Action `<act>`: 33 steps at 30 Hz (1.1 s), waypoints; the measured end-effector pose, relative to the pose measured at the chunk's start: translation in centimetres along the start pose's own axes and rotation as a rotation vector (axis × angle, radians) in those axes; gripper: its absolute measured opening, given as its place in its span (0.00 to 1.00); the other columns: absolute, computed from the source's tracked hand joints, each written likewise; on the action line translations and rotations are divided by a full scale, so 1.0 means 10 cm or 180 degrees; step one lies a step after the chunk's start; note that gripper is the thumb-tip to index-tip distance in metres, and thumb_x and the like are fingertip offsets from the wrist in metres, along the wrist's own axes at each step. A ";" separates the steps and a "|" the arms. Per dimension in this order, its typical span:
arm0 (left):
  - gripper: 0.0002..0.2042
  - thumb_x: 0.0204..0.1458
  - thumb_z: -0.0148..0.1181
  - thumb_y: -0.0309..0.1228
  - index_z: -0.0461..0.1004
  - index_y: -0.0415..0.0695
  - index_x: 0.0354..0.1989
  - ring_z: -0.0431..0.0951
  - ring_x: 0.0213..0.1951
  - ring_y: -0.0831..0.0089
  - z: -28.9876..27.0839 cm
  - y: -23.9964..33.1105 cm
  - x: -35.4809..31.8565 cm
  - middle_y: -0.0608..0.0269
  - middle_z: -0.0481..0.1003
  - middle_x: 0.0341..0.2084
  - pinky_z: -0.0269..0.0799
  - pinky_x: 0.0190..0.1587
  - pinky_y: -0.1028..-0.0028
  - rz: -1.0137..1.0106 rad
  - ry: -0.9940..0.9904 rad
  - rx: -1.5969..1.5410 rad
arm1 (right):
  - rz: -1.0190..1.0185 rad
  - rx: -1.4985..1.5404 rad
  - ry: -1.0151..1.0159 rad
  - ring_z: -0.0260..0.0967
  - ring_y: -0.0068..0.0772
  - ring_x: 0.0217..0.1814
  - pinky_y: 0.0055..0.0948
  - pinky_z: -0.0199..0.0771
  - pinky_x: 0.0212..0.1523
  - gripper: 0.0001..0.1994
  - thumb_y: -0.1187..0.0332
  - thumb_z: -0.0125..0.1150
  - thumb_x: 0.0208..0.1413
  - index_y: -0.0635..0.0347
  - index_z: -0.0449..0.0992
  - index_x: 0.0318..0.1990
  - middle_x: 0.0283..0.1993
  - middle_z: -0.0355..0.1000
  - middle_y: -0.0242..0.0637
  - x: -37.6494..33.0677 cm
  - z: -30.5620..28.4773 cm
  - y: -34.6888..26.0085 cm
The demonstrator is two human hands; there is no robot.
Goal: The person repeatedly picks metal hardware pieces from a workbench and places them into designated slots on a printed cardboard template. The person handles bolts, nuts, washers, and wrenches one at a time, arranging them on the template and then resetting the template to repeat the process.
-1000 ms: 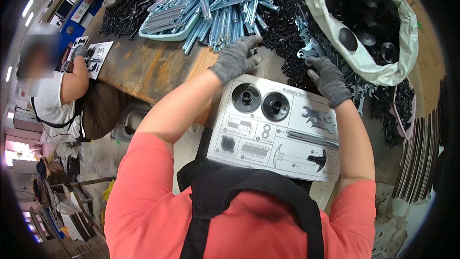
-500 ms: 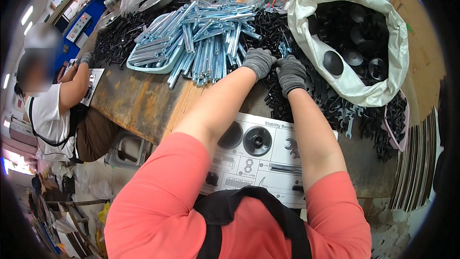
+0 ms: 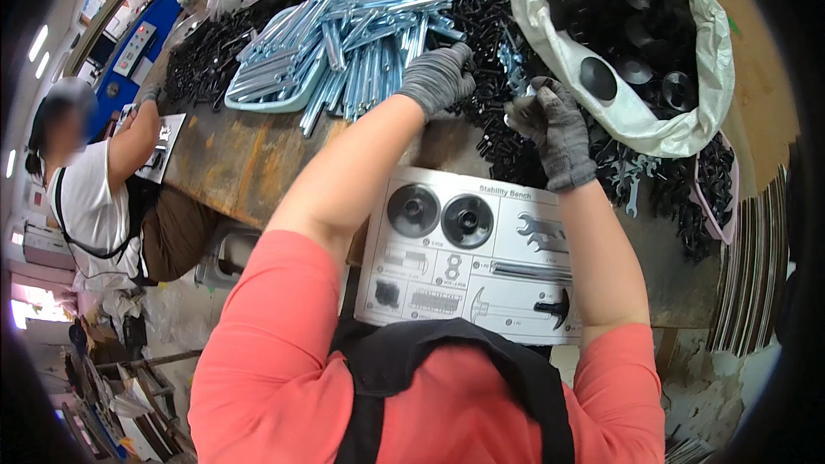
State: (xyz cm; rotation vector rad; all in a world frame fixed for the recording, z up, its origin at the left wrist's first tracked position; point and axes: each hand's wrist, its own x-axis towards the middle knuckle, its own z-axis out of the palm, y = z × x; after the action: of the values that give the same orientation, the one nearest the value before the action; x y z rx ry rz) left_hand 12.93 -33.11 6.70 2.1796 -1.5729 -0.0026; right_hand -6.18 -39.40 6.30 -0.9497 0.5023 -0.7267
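My left hand [image 3: 436, 79], in a grey knit glove, is over the near edge of a pile of small black bolt-like parts [image 3: 483, 39], beside the silver rods [image 3: 348, 39]. Its fingers are curled together; what they hold, if anything, is hidden. My right hand [image 3: 557, 133], gloved too, is raised at the pile's right side with fingers bent inward. Something pale shows at its fingertips, too small to name. Below both hands lies a white printed card [image 3: 382, 245] showing black discs, wrenches, a rod and a black hook-shaped piece; I cannot tell which are real parts.
A white woven sack [image 3: 537, 0] of black discs stands at the right. Near it lie loose wrenches [image 3: 634, 189] and a pink tray [image 3: 729, 228] of black parts. The rods overfill a pale blue tray [image 3: 258, 105]. Another person [image 3: 94, 198] works at the left.
My hands have moved apart: the left one shifted left, the right one drew back toward me and turned. The view has shifted, and more of the card shows.
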 end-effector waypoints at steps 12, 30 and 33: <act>0.15 0.47 0.58 0.33 0.74 0.51 0.45 0.75 0.35 0.62 -0.53 -0.35 -2.32 0.59 0.75 0.32 0.72 0.39 0.70 0.0605 -0.1570 -0.0742 | -0.0765 -0.5176 -0.2364 0.71 0.46 0.33 0.43 0.70 0.34 0.12 0.62 0.48 0.54 0.57 0.71 0.41 0.30 0.72 0.46 -1.59 0.30 0.66; 0.08 0.48 0.51 0.33 0.75 0.45 0.30 0.77 0.27 0.62 -0.58 0.11 -2.44 0.56 0.74 0.21 0.71 0.28 0.63 0.0271 -0.2006 0.1367 | -0.1154 -0.6249 -0.3074 0.71 0.46 0.27 0.43 0.69 0.25 0.17 0.69 0.48 0.48 0.70 0.66 0.45 0.27 0.71 0.48 -1.73 0.48 0.64; 0.11 0.48 0.53 0.37 0.75 0.42 0.27 0.77 0.27 0.61 -0.52 0.03 -2.33 0.56 0.74 0.19 0.70 0.31 0.64 0.0118 -0.2221 0.1127 | -0.0678 -0.5925 -0.2948 0.71 0.47 0.27 0.44 0.70 0.27 0.15 0.68 0.47 0.50 0.69 0.67 0.43 0.26 0.71 0.48 -1.65 0.49 0.64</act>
State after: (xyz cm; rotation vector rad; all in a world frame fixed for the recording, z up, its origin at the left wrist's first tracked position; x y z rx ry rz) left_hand 5.88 -10.34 5.55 2.5883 -2.1085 -0.5700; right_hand -11.70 -21.99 4.45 -2.8834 0.0986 0.3203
